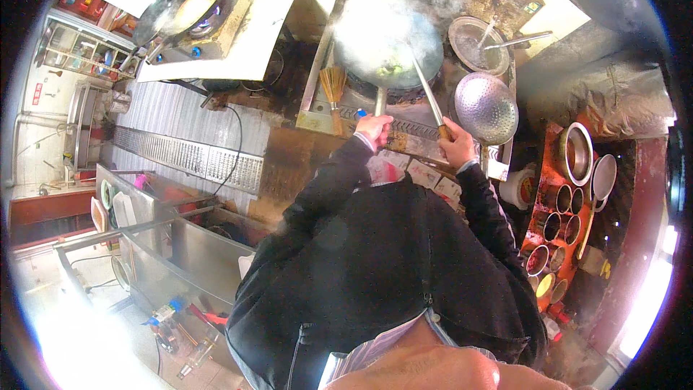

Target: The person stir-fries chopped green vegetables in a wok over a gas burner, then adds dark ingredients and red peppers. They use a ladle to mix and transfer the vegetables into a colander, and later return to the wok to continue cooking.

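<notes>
A steaming wok [426, 58] sits on the stove, some green food [390, 70] showing at its near side. My left hand [374, 130] is closed round the end of the wok handle [380, 102]. My right hand [457, 146] grips the wooden end of a long metal cooking utensil [427, 90], which slants into the wok. Steam covers its head, so I cannot tell whether that is a ladle or a spatula. Just right of this utensil rests a perforated strainer [486, 108]. A straw brush [333, 87] stands left of the wok.
Behind the strainer is a round pan [462, 37] with utensils in it. At right, an orange rack [546, 195] holds several containers and a metal basin [577, 146]. Two more pans [198, 7] are on a burner at far left. A metal-framed counter [173, 245] stands at my left.
</notes>
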Demonstrator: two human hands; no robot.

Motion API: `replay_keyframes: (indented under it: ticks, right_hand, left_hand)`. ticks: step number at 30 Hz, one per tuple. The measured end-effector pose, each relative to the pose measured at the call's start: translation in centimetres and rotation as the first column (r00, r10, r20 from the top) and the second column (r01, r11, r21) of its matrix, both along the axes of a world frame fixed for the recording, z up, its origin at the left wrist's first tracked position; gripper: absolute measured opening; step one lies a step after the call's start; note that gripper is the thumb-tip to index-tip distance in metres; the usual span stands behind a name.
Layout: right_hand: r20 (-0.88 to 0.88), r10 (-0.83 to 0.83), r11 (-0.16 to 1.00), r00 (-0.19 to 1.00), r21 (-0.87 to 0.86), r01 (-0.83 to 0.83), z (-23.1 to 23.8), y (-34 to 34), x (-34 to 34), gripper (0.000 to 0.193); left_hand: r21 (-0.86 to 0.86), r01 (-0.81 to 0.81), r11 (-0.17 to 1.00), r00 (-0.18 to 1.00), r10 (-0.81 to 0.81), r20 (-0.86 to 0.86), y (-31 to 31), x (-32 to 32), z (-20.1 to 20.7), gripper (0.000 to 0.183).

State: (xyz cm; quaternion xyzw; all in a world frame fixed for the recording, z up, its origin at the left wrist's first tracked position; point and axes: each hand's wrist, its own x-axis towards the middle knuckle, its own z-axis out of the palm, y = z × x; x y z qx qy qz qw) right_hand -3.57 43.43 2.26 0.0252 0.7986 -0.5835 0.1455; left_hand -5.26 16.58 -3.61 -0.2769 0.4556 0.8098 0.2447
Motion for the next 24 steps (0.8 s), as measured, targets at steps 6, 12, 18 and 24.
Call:
replay_keyframes:
  ticks: [6,12,18,24]
  right_hand:
    - [0.035,0.049,0.997,0.998,0.064,-0.051,0.8,1.4,2.0,0.066]
    - [0.023,0.055,0.979,0.998,0.194,-0.058,0.2,2.5,1.2,0.056]
    - [-0.228,0.002,0.956,0.974,0.287,0.065,-1.3,0.2,-0.1,0.059]
    - [-0.226,-0.005,0.953,0.974,0.293,0.073,-0.7,2.5,0.8,0.057]
  left_hand:
    - [-0.097,-0.014,0.995,0.999,0.018,0.035,-0.4,0.1,-0.3,0.016]
    - [-0.082,-0.002,0.997,1.0,0.0,-0.025,-0.4,0.0,-0.6,0.019]
    - [-0.041,-0.009,0.999,1.0,0.01,0.011,-0.7,-0.1,-0.3,0.014]
    - [-0.083,0.03,0.996,0.999,-0.029,0.02,-1.1,-0.2,-0.4,0.013]
